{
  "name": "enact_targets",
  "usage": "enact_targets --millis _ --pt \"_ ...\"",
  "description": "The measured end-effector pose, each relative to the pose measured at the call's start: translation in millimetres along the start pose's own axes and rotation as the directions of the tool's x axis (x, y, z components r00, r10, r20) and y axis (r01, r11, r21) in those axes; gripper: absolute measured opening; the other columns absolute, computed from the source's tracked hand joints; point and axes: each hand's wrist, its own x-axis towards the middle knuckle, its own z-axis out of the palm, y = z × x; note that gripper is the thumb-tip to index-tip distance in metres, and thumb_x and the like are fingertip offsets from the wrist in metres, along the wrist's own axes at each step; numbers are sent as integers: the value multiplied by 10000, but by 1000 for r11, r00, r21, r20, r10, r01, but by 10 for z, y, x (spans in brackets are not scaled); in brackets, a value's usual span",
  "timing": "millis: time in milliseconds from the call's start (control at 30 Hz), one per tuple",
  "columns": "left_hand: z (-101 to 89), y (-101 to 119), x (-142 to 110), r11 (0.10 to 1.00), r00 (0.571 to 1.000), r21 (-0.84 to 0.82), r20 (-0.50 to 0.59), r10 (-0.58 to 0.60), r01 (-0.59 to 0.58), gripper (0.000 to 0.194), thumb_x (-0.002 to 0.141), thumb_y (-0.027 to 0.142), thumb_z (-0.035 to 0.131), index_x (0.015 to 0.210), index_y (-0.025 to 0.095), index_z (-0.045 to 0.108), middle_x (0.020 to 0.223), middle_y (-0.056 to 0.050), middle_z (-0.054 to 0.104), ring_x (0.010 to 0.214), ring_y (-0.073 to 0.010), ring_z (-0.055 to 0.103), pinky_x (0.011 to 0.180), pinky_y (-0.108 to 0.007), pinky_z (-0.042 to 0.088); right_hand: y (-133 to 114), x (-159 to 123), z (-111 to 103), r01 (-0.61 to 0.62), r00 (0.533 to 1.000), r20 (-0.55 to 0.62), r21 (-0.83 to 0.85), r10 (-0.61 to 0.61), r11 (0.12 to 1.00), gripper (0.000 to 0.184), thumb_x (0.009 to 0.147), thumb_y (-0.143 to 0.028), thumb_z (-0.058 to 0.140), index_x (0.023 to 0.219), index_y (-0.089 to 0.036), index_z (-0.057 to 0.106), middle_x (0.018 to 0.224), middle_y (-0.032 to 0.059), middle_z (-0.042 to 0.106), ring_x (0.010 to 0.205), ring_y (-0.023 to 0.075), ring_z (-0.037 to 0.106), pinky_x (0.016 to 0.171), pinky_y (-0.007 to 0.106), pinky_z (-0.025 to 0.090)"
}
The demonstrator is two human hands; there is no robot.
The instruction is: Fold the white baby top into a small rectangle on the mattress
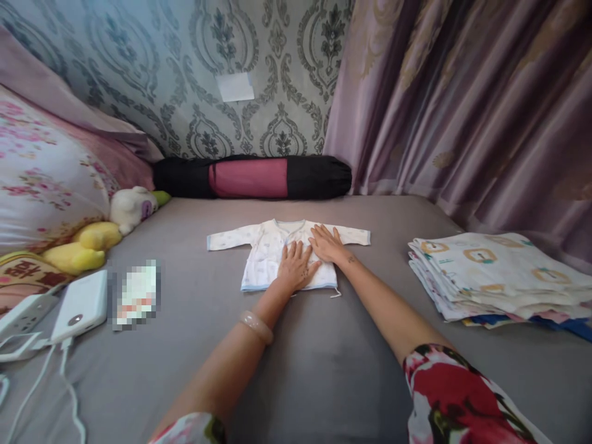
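A small white baby shirt [263, 256] with pale blue trim lies spread flat on the grey sheet, both sleeves stretched out sideways. On its lower middle, my left hand [296, 266] rests palm down with the fingers extended; a pale bangle [256, 327] circles that wrist. My right hand [326, 243] lies flat on the upper right of the shirt, near the base of the right sleeve, fingers spread. A thin white tie [337, 293] sticks out below the hem. The cloth under both palms is hidden.
A stack of folded printed cloths [499, 271] sits at the right. To the left are a white power bank [81, 305] with cables, a power strip [28, 314], a blurred-out item [137, 293] and plush toys [132, 206]. A black-and-pink roll [250, 177] lies along the wall.
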Motion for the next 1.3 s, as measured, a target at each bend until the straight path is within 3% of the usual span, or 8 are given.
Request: enact_targets --millis 300,400,467,567,700,800,1133,1300 --pt "-9 0 0 998 999 -43 39 -33 34 734 917 638 283 1487 177 324 1538 -193 302 1433 -382 211 1134 -577 175 81 239 150 -68 997 41 52 66 996 574 991 -421 175 1515 -205 269 1599 56 169 1466 253 113 1152 558 73" --pt "-18 6 3 999 998 -39 50 -36 38 723 920 636 273 1474 178 351 1538 -197 297 1432 -392 206 1124 -589 175 114 226 131 -52 998 -18 168 56 984 531 998 -403 194 1463 -230 382 1565 57 285 1446 222 205 1158 513 114" --pt "-34 14 2 999 998 -34 60 -37 39 722 922 633 271 1468 168 361 1537 -205 295 1431 -395 208 1123 -586 177 179 220 87 -61 987 -121 311 103 948 508 1002 -365 194 1385 -212 490 1468 78 456 1358 196 385 1128 424 242" --pt "-72 28 1 999 997 -21 78 -30 31 723 926 624 268 1471 157 349 1537 -209 293 1433 -390 203 1125 -579 171 353 178 -3 -204 867 -315 482 386 852 461 964 -255 262 1280 -146 581 1274 122 618 1162 197 560 991 318 392" --pt "-129 46 16 999 990 -15 136 -31 33 728 927 621 270 1479 151 329 1539 -215 283 1432 -398 196 1116 -590 171 590 29 -85 -529 502 -380 576 777 623 455 862 -139 334 1214 -117 622 1207 184 616 1135 268 553 928 373 405" --pt "-175 58 40 1000 986 5 164 -30 29 740 926 620 281 1476 128 330 1529 -247 280 1420 -418 213 1102 -597 183 639 -81 -77 -635 336 -325 615 884 468 433 836 -155 371 1177 -152 636 1233 197 581 1162 318 518 925 436 394" --pt "-351 94 163 996 977 86 212 -1 -18 742 886 646 384 1356 78 470 1389 -301 447 1283 -449 402 1038 -570 231 513 -28 -83 -678 237 -239 654 941 337 451 819 -193 433 1250 -97 523 1276 259 530 1186 358 500 961 469 355" --pt "-451 103 228 994 964 98 265 17 -44 713 874 658 407 1279 82 525 1320 -293 512 1228 -422 464 985 -514 305 548 -18 -75 -692 265 -245 626 933 361 447 799 -172 459 1230 -117 564 1208 255 584 1168 360 528 948 485 365"
